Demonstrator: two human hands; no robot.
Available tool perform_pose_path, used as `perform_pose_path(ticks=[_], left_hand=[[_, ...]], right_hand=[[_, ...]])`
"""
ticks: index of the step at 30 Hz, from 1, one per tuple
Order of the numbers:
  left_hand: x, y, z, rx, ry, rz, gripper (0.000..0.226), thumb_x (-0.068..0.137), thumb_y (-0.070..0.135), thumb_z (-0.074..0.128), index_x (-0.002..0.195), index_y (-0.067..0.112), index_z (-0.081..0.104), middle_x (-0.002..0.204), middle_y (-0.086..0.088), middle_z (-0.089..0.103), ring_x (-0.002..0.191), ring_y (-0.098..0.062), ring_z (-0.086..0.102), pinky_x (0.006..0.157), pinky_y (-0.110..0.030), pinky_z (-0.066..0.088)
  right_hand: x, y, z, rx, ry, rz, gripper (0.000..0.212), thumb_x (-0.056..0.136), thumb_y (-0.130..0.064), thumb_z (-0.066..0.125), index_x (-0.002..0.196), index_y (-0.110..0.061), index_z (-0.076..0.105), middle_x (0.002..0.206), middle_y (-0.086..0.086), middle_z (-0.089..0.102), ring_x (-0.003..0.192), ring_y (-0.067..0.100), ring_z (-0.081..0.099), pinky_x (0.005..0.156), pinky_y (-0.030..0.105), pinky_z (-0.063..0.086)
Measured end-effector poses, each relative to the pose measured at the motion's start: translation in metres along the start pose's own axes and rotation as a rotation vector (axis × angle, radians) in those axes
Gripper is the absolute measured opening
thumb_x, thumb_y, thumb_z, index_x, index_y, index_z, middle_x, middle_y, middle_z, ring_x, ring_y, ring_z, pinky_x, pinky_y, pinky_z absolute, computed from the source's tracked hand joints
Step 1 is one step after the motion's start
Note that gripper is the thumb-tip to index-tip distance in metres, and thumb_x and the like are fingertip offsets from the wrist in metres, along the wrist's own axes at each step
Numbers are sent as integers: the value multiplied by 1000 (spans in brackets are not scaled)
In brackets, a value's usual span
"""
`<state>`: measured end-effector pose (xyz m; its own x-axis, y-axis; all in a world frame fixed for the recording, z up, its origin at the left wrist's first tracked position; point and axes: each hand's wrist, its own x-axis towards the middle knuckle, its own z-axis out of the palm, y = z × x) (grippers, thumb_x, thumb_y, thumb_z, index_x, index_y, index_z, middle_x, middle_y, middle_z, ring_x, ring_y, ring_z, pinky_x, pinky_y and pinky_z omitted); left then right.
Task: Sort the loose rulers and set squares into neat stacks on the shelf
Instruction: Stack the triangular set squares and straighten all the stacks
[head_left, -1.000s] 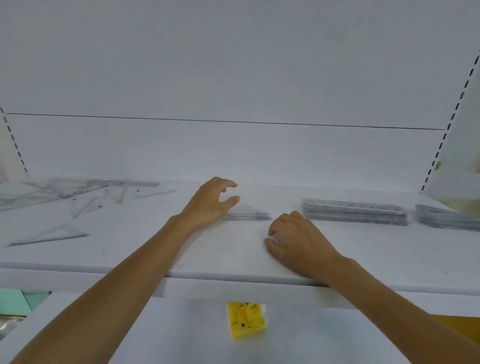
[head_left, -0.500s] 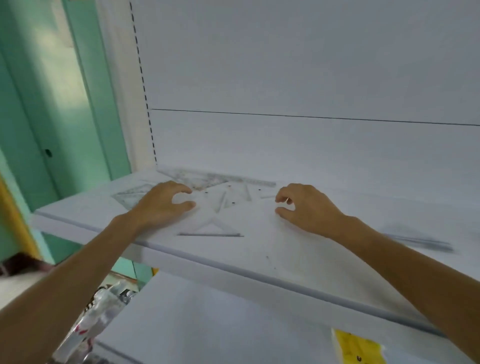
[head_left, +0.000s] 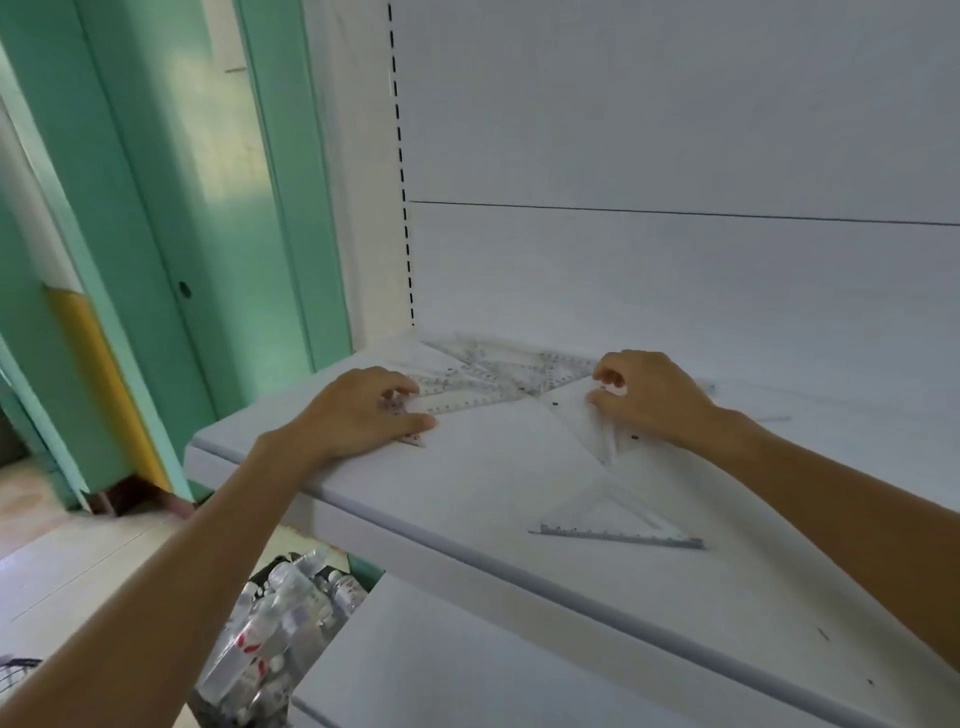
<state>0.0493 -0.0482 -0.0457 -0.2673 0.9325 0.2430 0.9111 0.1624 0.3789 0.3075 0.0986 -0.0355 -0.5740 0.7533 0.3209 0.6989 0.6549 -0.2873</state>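
Note:
A loose pile of clear plastic rulers and set squares (head_left: 498, 371) lies at the left back corner of the white shelf (head_left: 467, 499). My left hand (head_left: 363, 413) lies on the pile's left end, fingers curled and thumb laid over the corner of a set square (head_left: 467, 402). My right hand (head_left: 652, 397) is at the pile's right end, with curled fingers and thumb pinching the edge of another clear set square (head_left: 597, 431). A single set square (head_left: 618, 522) lies flat near the shelf's front edge, apart from both hands.
The slotted shelf upright (head_left: 402, 208) and a green door frame (head_left: 208, 260) stand at the left. Below the shelf's left end is a bundle of plastic bottles (head_left: 280, 629). A lower white shelf (head_left: 467, 670) juts out beneath.
My view has swung left, from the neat stacks to the loose pile. Both hands have moved from the shelf's middle onto the pile, and since half a second ago further back into it.

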Motion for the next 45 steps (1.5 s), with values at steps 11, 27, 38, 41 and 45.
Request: perform_pose_path(ticks=[11, 27, 38, 41, 45], left_hand=[[23, -18, 3, 56, 37, -98, 69, 76, 61, 58, 132, 21, 47, 136, -2, 50, 122, -22, 46, 101, -36, 36], [54, -34, 14, -109, 37, -29, 52, 76, 51, 66, 121, 27, 56, 112, 3, 57, 103, -14, 56, 90, -31, 42], [-19, -21, -6, 19, -62, 214, 76, 73, 72, 28, 119, 21, 61, 120, 6, 58, 112, -11, 51, 97, -23, 36], [-40, -5, -17, -37, -103, 161, 85, 59, 84, 34, 118, 28, 58, 113, 13, 55, 107, -7, 51, 94, -24, 40], [-76, 6, -10, 125, -303, 152, 129, 40, 96, 38, 147, 30, 6, 143, 9, 20, 132, -10, 18, 112, -30, 21]], right_hand=[[46, -54, 28, 31, -155, -104, 45, 86, -46, 57, 118, -13, 58, 124, 4, 58, 113, 21, 53, 94, 33, 43], [41, -72, 44, -236, -166, -347, 23, 91, 4, 34, 109, -7, 44, 88, 5, 46, 79, 23, 47, 67, 32, 39], [-4, -53, 8, -283, -40, -278, 47, 91, -1, 32, 136, -17, 34, 119, 12, 56, 96, 31, 58, 81, 39, 47], [-16, -53, 5, -303, 6, -317, 51, 93, -3, 30, 140, -23, 28, 116, 10, 60, 87, 29, 60, 76, 35, 46], [-32, -60, 5, -298, -7, -330, 52, 96, -6, 27, 142, -29, 26, 111, 8, 59, 94, 30, 58, 80, 36, 46]])
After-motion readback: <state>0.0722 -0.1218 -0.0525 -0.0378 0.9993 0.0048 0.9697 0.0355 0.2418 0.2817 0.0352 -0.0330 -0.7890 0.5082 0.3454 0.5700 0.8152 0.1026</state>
